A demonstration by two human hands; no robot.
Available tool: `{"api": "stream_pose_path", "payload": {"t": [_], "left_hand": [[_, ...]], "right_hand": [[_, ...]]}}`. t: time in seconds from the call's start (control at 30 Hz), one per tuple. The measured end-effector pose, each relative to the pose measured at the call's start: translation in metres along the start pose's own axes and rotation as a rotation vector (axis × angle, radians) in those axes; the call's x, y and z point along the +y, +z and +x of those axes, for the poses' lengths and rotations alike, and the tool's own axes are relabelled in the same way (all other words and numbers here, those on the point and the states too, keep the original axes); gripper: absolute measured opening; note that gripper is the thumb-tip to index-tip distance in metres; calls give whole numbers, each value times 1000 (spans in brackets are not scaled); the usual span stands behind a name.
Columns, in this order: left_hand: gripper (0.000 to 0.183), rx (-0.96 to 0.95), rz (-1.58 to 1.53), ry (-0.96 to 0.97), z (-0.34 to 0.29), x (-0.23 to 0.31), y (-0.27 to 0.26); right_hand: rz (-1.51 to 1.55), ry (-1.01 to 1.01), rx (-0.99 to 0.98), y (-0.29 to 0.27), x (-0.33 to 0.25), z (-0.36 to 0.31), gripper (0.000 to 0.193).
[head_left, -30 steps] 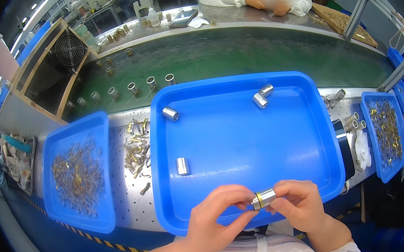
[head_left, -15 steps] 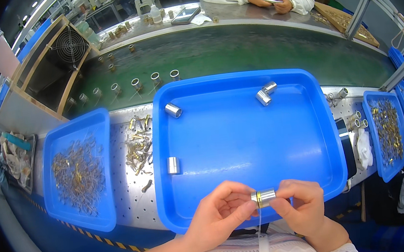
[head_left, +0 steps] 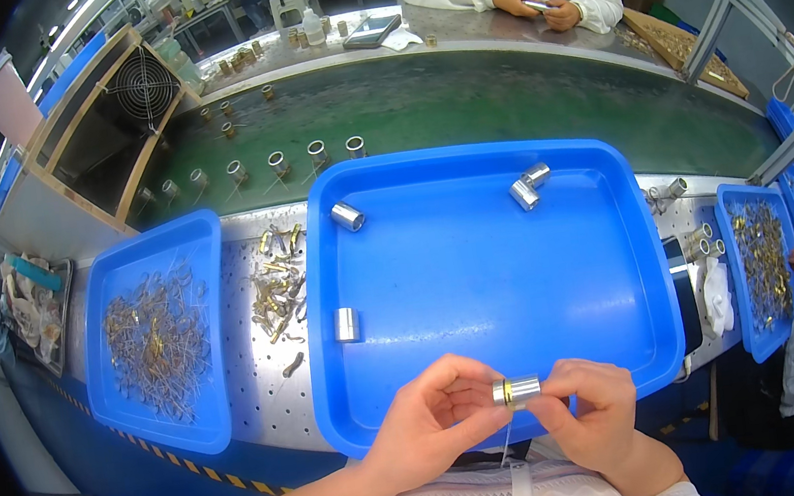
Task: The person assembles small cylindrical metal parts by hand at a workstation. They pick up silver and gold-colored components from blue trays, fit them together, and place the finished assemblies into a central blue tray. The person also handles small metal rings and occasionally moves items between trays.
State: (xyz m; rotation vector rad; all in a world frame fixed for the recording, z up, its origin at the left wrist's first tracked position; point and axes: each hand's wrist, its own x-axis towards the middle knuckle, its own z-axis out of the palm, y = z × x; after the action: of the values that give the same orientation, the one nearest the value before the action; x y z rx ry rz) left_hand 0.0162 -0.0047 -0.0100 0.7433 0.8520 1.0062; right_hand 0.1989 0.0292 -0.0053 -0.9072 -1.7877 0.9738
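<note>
Holds 1 silver cylinder (head_left: 527,388) with a yellow band near its left end in 2 hands, above the near rim of the large blue tray (head_left: 480,277).

Pinches its plain end narrowly with the right hand (head_left: 591,410); closes thumb and fingertips of the left hand (head_left: 422,433) on the banded end, with a thin wire (head_left: 504,445) hanging below. Inside the large blue tray, has 4 loose cylinders (head_left: 346,325): 2 toward its left wall, 2 touching at far right. Left of it, has small metal pieces (head_left: 277,290); beyond it, a green belt (head_left: 488,98).
</note>
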Motion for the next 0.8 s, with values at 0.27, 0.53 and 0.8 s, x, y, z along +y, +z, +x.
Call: {"api": "stream_pose_path", "payload": {"t": [0.27,0.53,0.8], "left_hand": [[30,-7,-35,-11,-2,7,-2],[39,3,377,394,-4,-5,-3],[41,1,213,235,-4,1,-2]], "right_hand": [[51,-24,1,0,6,0,8],[87,-2,-42,-4,4,0,13],[26,-83,-40,-5,6,-2,18]]}}
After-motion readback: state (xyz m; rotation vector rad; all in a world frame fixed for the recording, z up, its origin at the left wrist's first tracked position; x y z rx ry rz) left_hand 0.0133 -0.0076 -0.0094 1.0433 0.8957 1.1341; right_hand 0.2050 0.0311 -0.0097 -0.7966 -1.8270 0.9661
